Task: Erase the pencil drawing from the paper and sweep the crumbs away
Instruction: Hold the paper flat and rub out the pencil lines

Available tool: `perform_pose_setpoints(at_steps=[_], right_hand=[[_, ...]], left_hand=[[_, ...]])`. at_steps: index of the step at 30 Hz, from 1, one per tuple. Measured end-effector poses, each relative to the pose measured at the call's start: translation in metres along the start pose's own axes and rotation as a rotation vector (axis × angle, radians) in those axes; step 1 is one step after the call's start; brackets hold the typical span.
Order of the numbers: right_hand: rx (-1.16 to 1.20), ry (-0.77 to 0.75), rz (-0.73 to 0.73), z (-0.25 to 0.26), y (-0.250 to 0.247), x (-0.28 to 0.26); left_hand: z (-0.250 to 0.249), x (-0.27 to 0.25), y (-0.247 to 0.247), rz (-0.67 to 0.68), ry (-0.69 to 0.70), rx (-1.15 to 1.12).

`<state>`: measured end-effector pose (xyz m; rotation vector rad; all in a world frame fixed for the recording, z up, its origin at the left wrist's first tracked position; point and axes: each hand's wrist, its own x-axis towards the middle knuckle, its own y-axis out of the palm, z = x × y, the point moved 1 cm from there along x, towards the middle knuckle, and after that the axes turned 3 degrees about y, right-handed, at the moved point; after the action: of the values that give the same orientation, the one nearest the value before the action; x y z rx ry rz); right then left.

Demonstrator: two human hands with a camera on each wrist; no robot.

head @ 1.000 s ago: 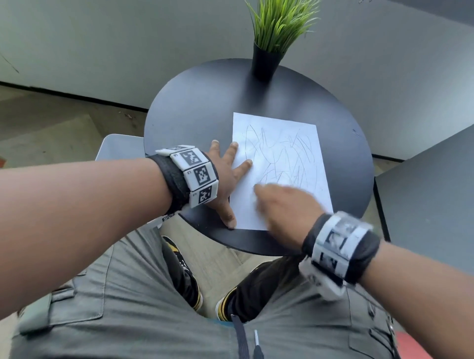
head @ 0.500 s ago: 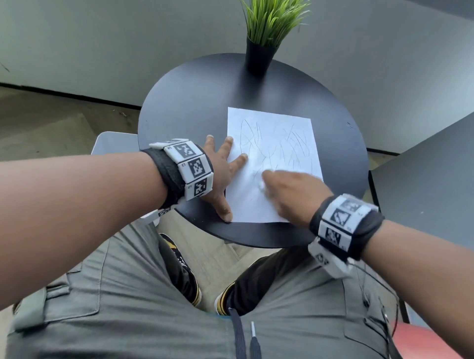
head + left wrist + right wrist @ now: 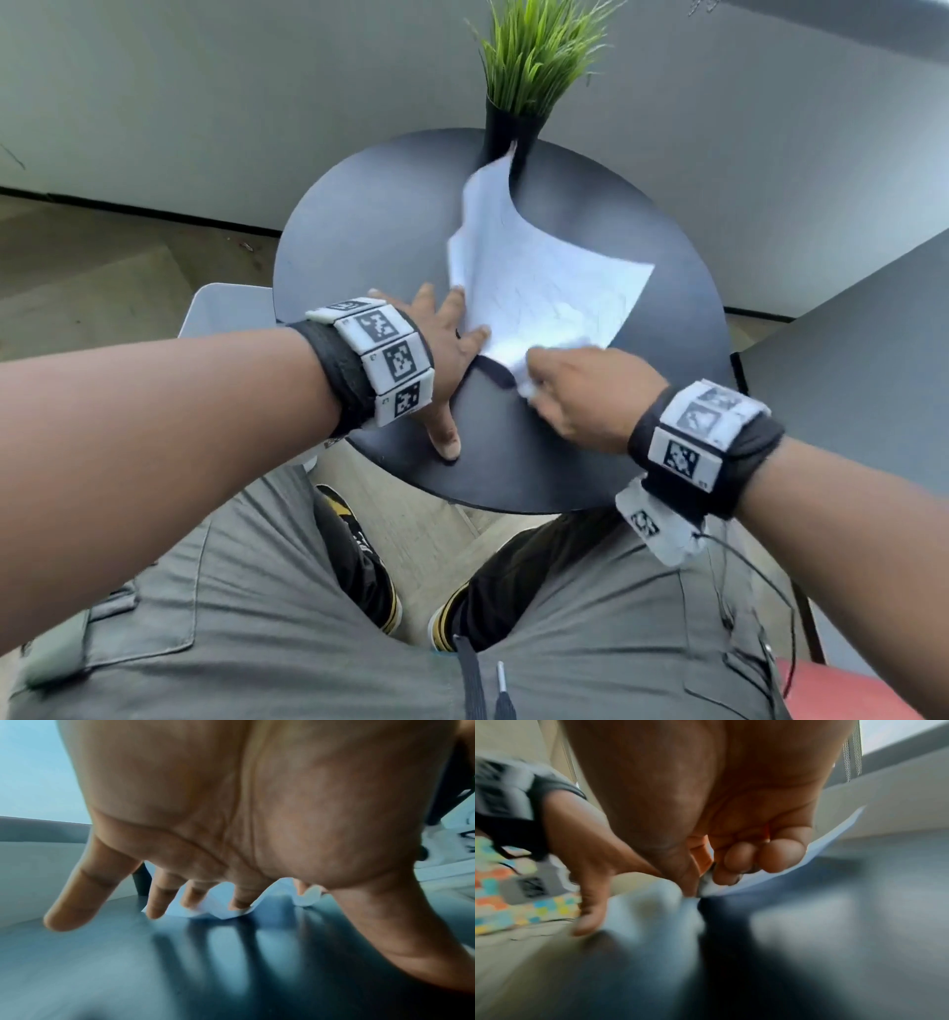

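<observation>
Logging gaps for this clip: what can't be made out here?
- Eraser: head view, hidden under the right hand; right wrist view, only a blurred white bit.
- Crumbs: too small or blurred everywhere.
- Drawing on the paper: faint, motion-blurred.
- Left hand contact: left wrist view smeared.

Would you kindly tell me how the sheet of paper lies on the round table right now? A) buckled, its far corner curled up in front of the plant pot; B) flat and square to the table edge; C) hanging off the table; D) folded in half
A: the paper is rumpled, its far corner raised in front of the plant pot, while the right hand bunches its near corner.
</observation>
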<state>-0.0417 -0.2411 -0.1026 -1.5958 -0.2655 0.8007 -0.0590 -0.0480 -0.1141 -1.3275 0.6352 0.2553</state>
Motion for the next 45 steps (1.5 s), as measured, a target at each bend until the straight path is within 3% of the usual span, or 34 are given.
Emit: perform_pose_setpoints(at_steps=[2, 6, 9, 11, 14, 20, 25, 31, 36, 40, 45], right_hand=[[0.066, -0.043, 0.005, 0.004, 0.000, -0.011], [0.291, 0.091, -0.108, -0.024, -0.001, 0.000], [0.252, 0.150, -0.096, -0.034, 0.015, 0.006], [0.230, 0.153, -0.090, -0.030, 0.022, 0.007], [0.259, 0.140, -0.106, -0.024, 0.020, 0.008], [0.635, 0.157, -0.083, -0.009, 0.012, 0.012], [0.826, 0.176, -0.053, -0.008, 0.012, 0.028], [0.587, 0.211, -0.050, -0.001, 0.011, 0.032], [0.413, -0.059, 0.114, 0.029, 0.012, 0.017], [0.491, 0.142, -0.026, -0.002, 0.000, 0.038], [0.410, -0.109, 0.194, 0.031, 0.015, 0.016]], left_hand=[[0.008, -0.001, -0.001, 0.027, 0.008, -0.029], [0.021, -0.006, -0.008, 0.018, 0.062, -0.131], [0.017, -0.008, -0.008, -0.167, -0.017, -0.176], [0.003, -0.006, -0.002, -0.258, 0.028, -0.150], [-0.014, -0.003, 0.014, -0.227, 0.142, -0.111], [-0.007, 0.006, 0.027, -0.142, 0.141, -0.113], [0.006, 0.004, 0.025, -0.153, 0.188, -0.148], [0.009, 0.007, 0.028, -0.116, 0.173, -0.132], [0.008, 0.008, 0.028, -0.101, 0.188, -0.102], [0.009, 0.010, 0.027, -0.095, 0.183, -0.095], [0.010, 0.010, 0.029, -0.094, 0.183, -0.099]])
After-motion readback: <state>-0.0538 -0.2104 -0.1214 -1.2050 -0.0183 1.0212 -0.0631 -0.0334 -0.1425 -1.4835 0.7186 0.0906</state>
